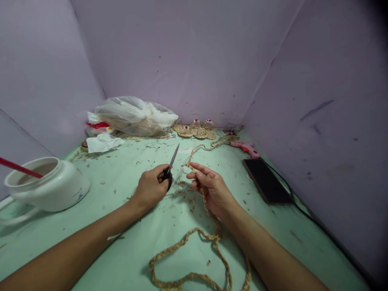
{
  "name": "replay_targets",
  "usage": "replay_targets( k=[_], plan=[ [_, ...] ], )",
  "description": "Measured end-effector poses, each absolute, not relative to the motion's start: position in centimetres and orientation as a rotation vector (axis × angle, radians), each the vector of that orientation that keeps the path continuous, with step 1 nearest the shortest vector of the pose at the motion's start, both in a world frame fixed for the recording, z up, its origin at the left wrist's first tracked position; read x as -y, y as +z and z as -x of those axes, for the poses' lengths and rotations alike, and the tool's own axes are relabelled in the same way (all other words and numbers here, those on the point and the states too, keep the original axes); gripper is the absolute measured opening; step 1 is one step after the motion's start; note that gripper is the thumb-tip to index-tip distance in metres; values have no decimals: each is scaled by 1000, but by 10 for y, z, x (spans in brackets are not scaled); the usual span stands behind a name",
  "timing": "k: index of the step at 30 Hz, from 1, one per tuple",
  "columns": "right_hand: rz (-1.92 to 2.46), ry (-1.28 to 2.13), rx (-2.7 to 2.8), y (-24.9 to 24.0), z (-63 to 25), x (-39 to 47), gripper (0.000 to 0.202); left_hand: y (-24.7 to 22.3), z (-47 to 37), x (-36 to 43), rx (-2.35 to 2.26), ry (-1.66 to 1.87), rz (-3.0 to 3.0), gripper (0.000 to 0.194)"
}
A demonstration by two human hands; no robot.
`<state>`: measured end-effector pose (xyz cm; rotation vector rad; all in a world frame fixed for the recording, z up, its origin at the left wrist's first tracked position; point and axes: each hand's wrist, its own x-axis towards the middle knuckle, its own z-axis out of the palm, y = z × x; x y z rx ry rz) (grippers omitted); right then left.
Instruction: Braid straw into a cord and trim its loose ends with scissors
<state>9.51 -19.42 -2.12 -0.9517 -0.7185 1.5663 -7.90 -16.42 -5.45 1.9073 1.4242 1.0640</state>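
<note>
Black-handled scissors (172,159) are held in my left hand (152,186), their blades pointing up and away from me and looking closed. My right hand (212,188) pinches a braided tan cord (182,241) between thumb and fingers, just right of the scissors. From this pinch one stretch of cord runs back across the table to the right, and another hangs below the hand and lies in loose loops near the front edge. The scissors and the cord do not touch.
On the green table (121,173), a white pot (65,188) with a red stick stands left. A plastic bag (136,117), white paper (104,143) and small woven pieces (199,131) lie at the back. At right are a pink glue gun (247,148), black phone (266,182) and cable.
</note>
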Motion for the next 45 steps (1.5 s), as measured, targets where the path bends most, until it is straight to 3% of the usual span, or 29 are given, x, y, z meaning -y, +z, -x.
replay_targets(
  k=[3, 6, 17, 20, 24, 30, 37, 45],
  plan=[
    [985, 1633, 732, -21, -95, 195, 26, -51, 77, 165, -1364, 1080, -1800, 34],
    [1116, 1700, 733, -20, -93, 195, 6, -49, 76, 166, -1340, 1087, -1767, 34],
    [967, 1787, 656, -20, -95, 192, 6, -53, 80, 170, -1414, 1039, -2098, 37],
    [926, 1826, 637, -21, -96, 190, 17, -53, 80, 172, -1421, 1034, -2129, 36],
    [911, 1846, 617, -22, -96, 190, 23, -49, 77, 170, -1367, 1095, -1907, 34],
    [1057, 1766, 836, -26, -90, 197, 20, -26, 68, 173, -1158, 1086, -1263, 47],
    [1147, 1719, 1019, -32, -78, 203, 15, -22, 67, 178, -1084, 1057, -1169, 46],
    [1114, 1487, 846, -31, -85, 196, 25, -27, 67, 177, -985, 960, -1102, 44]
  ],
)
